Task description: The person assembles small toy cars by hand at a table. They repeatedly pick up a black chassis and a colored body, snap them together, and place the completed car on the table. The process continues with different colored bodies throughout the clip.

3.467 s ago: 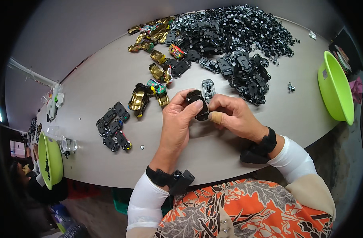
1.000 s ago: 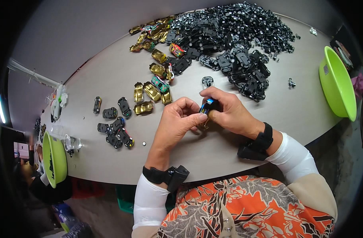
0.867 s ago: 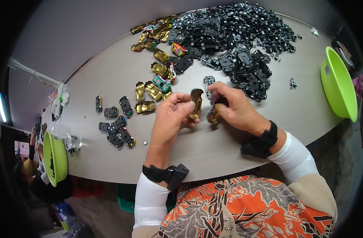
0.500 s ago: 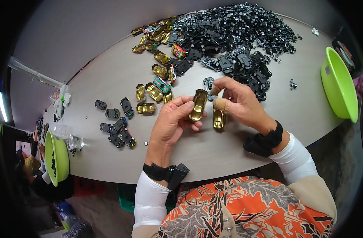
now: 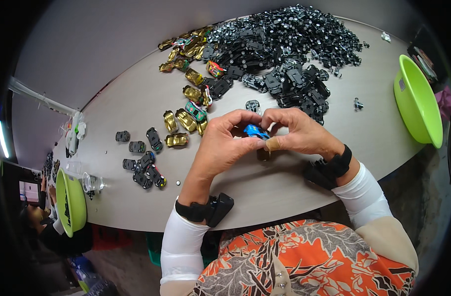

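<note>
My left hand and my right hand meet fingertip to fingertip around a small blue toy car. Both hands are closed on it, thumbs along the near side and fingers curled over the far side; its underside is hidden. A tan wrap covers my right thumb. Partly hidden below the thumbs, a gold car shell lies on the table. Just beyond my fingers sits a grey-black car chassis. To the left of my left hand are several gold shells and a green toy car.
A large heap of black chassis and wheel parts covers the table's far side. Several dark cars lie at the left, near a clear cup. Green basins stand at the left and right edges. Another person is at far left.
The gold-sided shell in my left hand is out of sight; a blue car now shows between both hands. My right hand has moved left to meet the left, and its fingers have closed.
</note>
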Demonstrator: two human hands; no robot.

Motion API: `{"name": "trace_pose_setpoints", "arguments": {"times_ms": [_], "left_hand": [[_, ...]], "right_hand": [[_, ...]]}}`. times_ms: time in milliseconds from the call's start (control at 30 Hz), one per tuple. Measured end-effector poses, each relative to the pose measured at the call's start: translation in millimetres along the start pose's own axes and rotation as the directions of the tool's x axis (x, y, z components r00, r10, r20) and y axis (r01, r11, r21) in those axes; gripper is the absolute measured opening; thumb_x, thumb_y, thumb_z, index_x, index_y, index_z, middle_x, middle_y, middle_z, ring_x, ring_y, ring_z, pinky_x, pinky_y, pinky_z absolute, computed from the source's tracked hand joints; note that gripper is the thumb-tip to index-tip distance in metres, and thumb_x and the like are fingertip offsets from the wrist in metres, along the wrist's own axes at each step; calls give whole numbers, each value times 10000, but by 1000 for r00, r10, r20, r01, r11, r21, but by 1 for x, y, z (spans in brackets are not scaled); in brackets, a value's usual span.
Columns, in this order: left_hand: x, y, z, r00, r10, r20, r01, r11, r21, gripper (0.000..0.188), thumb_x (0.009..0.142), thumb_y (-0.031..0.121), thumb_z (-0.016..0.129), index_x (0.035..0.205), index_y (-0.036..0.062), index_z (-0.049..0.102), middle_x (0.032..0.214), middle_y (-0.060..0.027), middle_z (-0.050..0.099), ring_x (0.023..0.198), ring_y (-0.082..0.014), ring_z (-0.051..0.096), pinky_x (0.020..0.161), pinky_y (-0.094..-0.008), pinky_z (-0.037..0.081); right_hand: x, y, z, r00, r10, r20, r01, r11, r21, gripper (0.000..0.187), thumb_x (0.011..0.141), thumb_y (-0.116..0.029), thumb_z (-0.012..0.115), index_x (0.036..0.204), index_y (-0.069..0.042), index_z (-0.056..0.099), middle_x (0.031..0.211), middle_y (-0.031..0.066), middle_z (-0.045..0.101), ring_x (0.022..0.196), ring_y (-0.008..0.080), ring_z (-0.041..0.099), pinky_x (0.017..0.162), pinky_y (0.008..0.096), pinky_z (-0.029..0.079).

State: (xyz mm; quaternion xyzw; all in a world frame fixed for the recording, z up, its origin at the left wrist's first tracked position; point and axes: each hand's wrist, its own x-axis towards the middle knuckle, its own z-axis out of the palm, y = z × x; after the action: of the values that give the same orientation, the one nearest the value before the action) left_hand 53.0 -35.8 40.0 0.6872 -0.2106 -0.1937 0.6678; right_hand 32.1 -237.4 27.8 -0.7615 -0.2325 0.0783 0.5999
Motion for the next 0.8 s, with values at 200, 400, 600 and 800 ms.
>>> {"name": "trace_pose_setpoints", "arguments": {"times_ms": [200,400,600,800], "left_hand": [[25,-10,-10,993,116,-33,-107,976,190,304,745,-1,672,1046,22,635,990,-59,648,890,-185,615,763,-298,508],[48,-18,-7,870,356,341,-449,284,847,395,661,-99,583,1006,80,655,1061,-92,628,1059,-340,525,923,-369,438],[35,-9,-9,969,191,160,-207,260,943,302,639,24,717,934,54,661,864,-99,551,925,-293,511,798,-378,445],[22,-13,-10,984,112,-138,55,547,835,251,643,47,732,794,-7,539,753,-101,586,740,-323,579,680,-359,465]], "right_hand": [[-2,-26,-14,960,23,-278,-164,854,-494,180,675,-105,602,831,-21,570,762,120,600,714,267,570,644,364,452],[-5,-11,-13,980,-76,-184,-45,816,-577,154,654,-70,567,799,-16,559,743,133,576,741,326,546,661,401,438],[-4,-10,-11,982,-61,-178,-60,795,-603,170,647,-56,563,812,-13,559,747,133,573,744,319,537,662,389,440],[-2,-18,0,968,60,-244,-131,949,-287,258,677,-58,589,929,-11,568,720,62,559,591,168,516,548,280,419]]}}
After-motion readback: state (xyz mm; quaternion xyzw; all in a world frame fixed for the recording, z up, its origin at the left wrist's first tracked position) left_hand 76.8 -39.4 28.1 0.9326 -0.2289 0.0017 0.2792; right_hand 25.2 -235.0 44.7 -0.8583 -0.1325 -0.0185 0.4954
